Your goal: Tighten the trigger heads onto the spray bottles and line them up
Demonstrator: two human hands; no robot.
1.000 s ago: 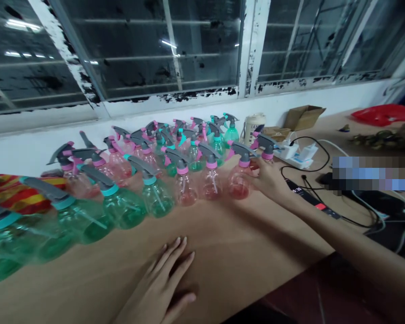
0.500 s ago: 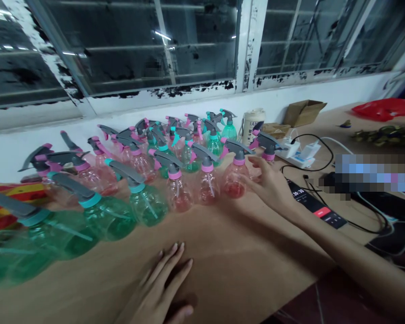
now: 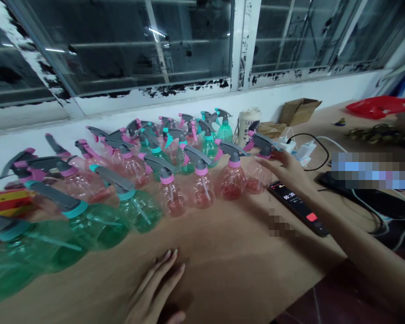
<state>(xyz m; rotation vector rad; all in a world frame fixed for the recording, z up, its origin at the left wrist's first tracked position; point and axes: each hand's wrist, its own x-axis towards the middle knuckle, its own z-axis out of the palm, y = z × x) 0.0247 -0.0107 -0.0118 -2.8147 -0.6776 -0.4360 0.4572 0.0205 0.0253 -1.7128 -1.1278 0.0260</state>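
Observation:
My left hand (image 3: 155, 288) lies on the brown tabletop at the lower middle, fingers stretched out and holding nothing. My right hand (image 3: 288, 173) is at the right end of the front row, its thumb across the upper body of a pink spray bottle (image 3: 256, 177) and its fingers behind the neck. That bottle stands upright, with a grey and pink trigger head. To its left stand more pink spray bottles, the nearest (image 3: 232, 180) holding reddish liquid. Several green spray bottles (image 3: 141, 211) with turquoise collars continue the row leftward.
More pink and green spray bottles (image 3: 224, 130) crowd behind, toward the window wall. A phone (image 3: 299, 207) showing a timer lies under my right forearm. Beyond are a cup (image 3: 248, 123), a cardboard box (image 3: 300, 111), a power strip with cables (image 3: 303, 155) and a red bag (image 3: 380, 106).
My right hand has moved from the second bottle from the right to the rightmost pink one. My left hand stays flat on the table. The view has shifted slightly right.

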